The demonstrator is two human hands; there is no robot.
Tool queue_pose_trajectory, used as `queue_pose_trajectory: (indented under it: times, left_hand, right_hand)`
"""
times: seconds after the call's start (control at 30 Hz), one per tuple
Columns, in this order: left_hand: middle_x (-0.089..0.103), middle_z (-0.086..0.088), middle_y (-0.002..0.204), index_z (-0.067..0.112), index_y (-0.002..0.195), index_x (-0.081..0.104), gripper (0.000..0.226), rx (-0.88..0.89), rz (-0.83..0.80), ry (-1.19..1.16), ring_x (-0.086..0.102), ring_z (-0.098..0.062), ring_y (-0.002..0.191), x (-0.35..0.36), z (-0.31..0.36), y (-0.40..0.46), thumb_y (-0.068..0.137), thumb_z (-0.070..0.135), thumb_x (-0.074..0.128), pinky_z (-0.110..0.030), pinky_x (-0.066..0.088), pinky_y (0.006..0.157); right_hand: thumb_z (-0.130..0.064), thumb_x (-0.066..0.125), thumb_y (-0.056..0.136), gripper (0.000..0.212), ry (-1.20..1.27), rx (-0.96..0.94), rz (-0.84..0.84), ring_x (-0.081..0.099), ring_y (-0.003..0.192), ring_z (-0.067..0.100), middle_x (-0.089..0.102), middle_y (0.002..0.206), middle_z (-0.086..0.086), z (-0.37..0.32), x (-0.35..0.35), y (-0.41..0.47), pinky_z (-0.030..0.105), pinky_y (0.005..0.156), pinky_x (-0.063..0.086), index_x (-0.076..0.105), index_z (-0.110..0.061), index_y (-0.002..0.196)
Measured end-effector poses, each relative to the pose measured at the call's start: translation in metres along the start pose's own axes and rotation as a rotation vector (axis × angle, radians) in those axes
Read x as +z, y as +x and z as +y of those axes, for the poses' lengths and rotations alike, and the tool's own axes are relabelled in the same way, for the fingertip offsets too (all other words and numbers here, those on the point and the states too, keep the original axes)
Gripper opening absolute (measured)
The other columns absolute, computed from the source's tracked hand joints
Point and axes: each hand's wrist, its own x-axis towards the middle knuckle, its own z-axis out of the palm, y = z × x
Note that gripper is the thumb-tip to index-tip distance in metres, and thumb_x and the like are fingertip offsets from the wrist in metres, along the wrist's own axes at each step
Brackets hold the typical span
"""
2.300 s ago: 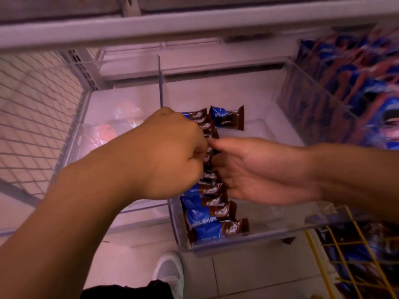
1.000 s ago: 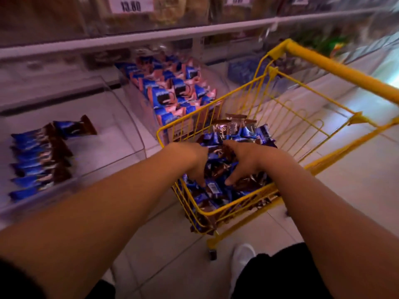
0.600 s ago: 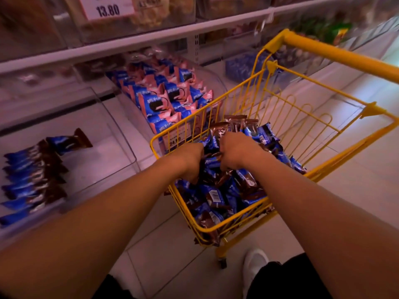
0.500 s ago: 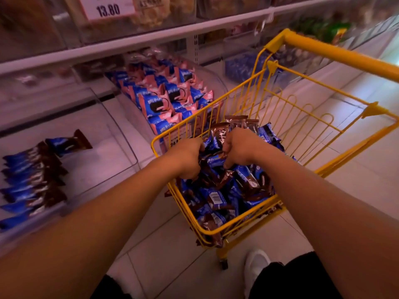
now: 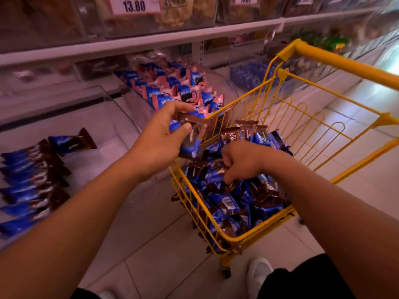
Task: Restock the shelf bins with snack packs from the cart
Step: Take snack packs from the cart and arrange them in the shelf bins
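Shop aisle with pale floor tiles [image 5: 164,251] and long white shelving [image 5: 133,43] running along the left, price tags up top. Parked right against it is a small yellow wire shopping cart [image 5: 248,235], about half full of loose blue-and-brown foil snack packs [image 5: 226,203].

The left hand [image 5: 159,145] is up at the cart's near-left corner, pinching a little bunch of those packs [image 5: 191,137] between thumb and fingers, clear of the pile and above the rim. Looks like it's the carrying hand, since it's the one closest to the shelf. The right hand [image 5: 244,161] is down in the heap with fingers curled into the wrappers, so it's grasping at more packs, though exactly how many it has is hidden under the knuckles.

The target seems to be the clear plastic shelf bin on the left [image 5: 121,117], where a neat overlapping row of the same blue-and-brown packs [image 5: 34,175] already sits along its left side. Plenty of bare bin floor to the right of that row, so there's room to keep going. The bin beside it holds pink-and-blue packs [image 5: 183,91], different product, so not that one.

Things to watch, I'd say: the cart's wire rim sits right under the left hand's load, and the bin's transparent front wall is easy to misjudge when swinging across. The shelf overhead also caps how high the hand can go.
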Motion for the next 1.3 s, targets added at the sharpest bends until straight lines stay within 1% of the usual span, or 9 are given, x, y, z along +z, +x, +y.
queue_pose_trajectory:
  times: [0.1,0.17,0.3,0.57,0.73,0.83,1.0,1.13,1.3]
  left_hand:
    - [0.061,-0.001,0.119,0.025,0.121,0.052,0.028,-0.025,0.082,-0.118,0.070,-0.020,0.095,-0.002,-0.001,0.000,0.098,0.008,0.054,-0.042,0.062,0.067]
    - [0.064,0.002,0.115,0.021,0.126,0.049,0.037,-0.033,0.099,-0.149,0.072,-0.015,0.092,-0.003,-0.001,0.000,0.094,0.010,0.063,-0.037,0.062,0.065]
    - [0.069,-0.005,0.114,0.022,0.129,0.047,0.055,-0.096,0.091,-0.162,0.070,-0.021,0.101,-0.002,-0.003,0.001,0.083,0.012,0.077,-0.044,0.060,0.077]
    - [0.076,-0.005,0.102,0.013,0.116,0.063,0.041,-0.170,-0.129,-0.164,0.074,-0.021,0.093,0.001,-0.006,-0.014,0.080,0.001,0.076,-0.036,0.061,0.078]
    - [0.076,-0.008,0.100,0.013,0.119,0.058,0.043,-0.201,-0.140,-0.235,0.074,-0.023,0.091,0.001,-0.007,-0.025,0.081,0.002,0.074,-0.033,0.061,0.073]
    - [0.074,-0.010,0.106,0.019,0.122,0.054,0.041,-0.244,-0.142,-0.322,0.073,-0.024,0.094,-0.005,-0.005,-0.031,0.087,0.002,0.068,-0.037,0.062,0.077]
    - [0.067,-0.009,0.119,0.022,0.122,0.052,0.027,-0.372,-0.123,-0.416,0.074,-0.025,0.091,-0.014,0.000,-0.040,0.100,0.007,0.051,-0.037,0.060,0.060]
    - [0.065,-0.017,0.123,0.011,0.127,0.054,0.028,-0.448,-0.081,-0.473,0.074,-0.026,0.085,-0.018,0.001,-0.038,0.100,0.009,0.047,-0.037,0.060,0.059]
    - [0.069,-0.013,0.122,0.018,0.129,0.061,0.056,-0.449,-0.390,-0.535,0.071,-0.028,0.102,-0.029,0.003,-0.040,0.079,0.041,0.071,-0.034,0.060,0.070]
  right_hand:
    - [-0.027,0.080,0.079,0.057,-0.055,0.053,-0.157,0.052,0.076,0.018,0.052,0.096,0.001,-0.010,0.005,0.009,0.029,0.056,0.043,0.046,-0.008,0.121]
    - [-0.038,0.079,0.080,0.088,-0.028,0.071,-0.257,0.058,0.102,0.025,0.053,0.118,-0.001,-0.011,0.006,0.016,0.037,0.079,0.052,0.025,-0.015,0.146]
    - [-0.069,0.055,0.087,0.102,-0.086,0.069,-0.339,0.023,0.149,0.027,0.013,0.166,0.000,-0.011,0.014,0.025,0.044,0.119,0.026,-0.003,-0.025,0.159]
    - [-0.041,0.083,0.076,0.104,-0.029,0.042,-0.209,0.035,0.142,0.028,0.027,0.161,0.002,-0.005,0.015,0.032,0.040,0.112,0.038,0.020,-0.019,0.157]
    - [-0.031,0.086,0.074,0.060,0.026,-0.010,-0.003,0.057,0.099,0.023,0.060,0.127,0.007,0.000,0.005,0.027,0.033,0.078,0.047,0.058,-0.012,0.124]
    - [-0.030,0.083,0.078,0.062,0.063,-0.011,0.019,0.057,0.113,0.030,0.057,0.131,0.006,0.010,0.002,0.018,0.035,0.087,0.049,0.056,-0.007,0.130]
    - [-0.004,0.082,0.075,0.020,0.608,-0.150,0.216,0.068,0.082,0.027,0.070,0.082,0.009,0.021,-0.016,-0.016,0.034,0.069,0.056,0.065,-0.015,0.076]
    - [-0.005,0.085,0.063,0.030,1.181,-0.488,0.064,0.075,0.083,0.022,0.076,0.090,0.006,0.009,-0.031,-0.043,0.034,0.070,0.062,0.074,-0.022,0.085]
    - [-0.008,0.082,0.068,0.037,1.073,-0.547,0.285,0.075,0.090,0.021,0.077,0.098,0.007,-0.036,-0.013,-0.033,0.028,0.072,0.059,0.068,-0.010,0.102]
